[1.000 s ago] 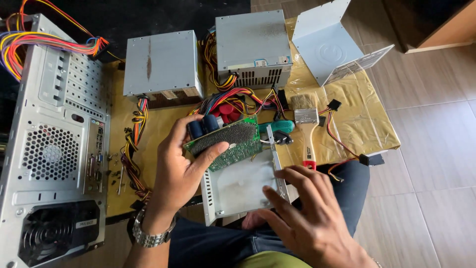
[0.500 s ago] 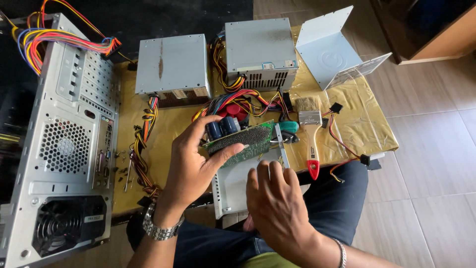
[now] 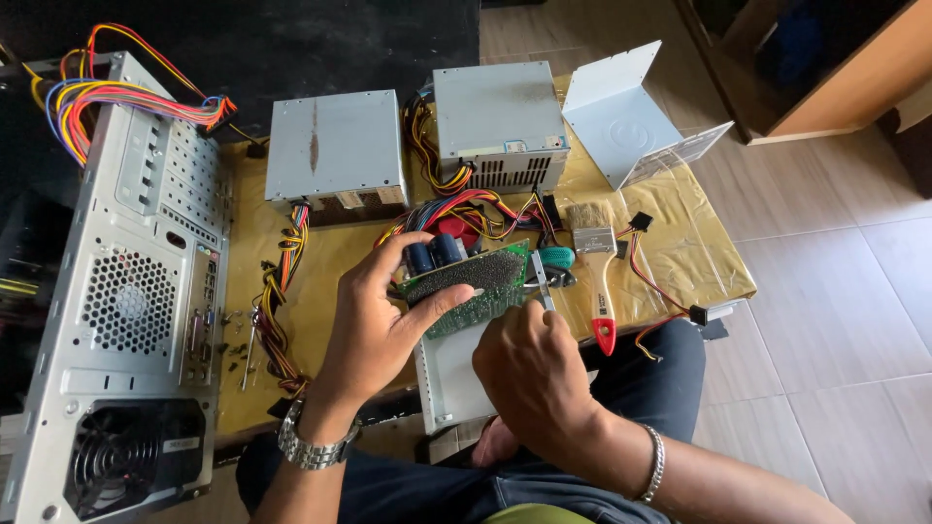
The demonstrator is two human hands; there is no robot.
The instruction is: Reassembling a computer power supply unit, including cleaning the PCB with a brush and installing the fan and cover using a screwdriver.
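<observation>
Circuit board [image 3: 466, 284]: green, with dark cylindrical capacitors on its upper edge, held tilted above the open metal tray [image 3: 449, 376], which rests at the near edge of the surface [image 3: 680, 233], partly on the person's lap. Left hand [image 3: 379, 325] wraps the board from its left end, thumb on top, fingers underneath.

Change since a second ago: the right hand [image 3: 529, 374] lay flat and spread over the tray; it is now curled into a loose fist at the board's lower right corner, touching or nearly touching it. Cannot tell whether it pinches anything; its fingertips are hidden behind the knuckles. The board has stayed in the same grip, and has risen slightly clear of the tray.

Reading: work has shifted from steadying the tray to handling the board's corner.

Relative to the board: paintbrush [image 3: 594, 277] with red handle just right; screwdriver [image 3: 555, 258] with green handle between them; two grey power supply boxes [image 3: 335, 146] behind; computer case [image 3: 126, 291] well left.
</observation>
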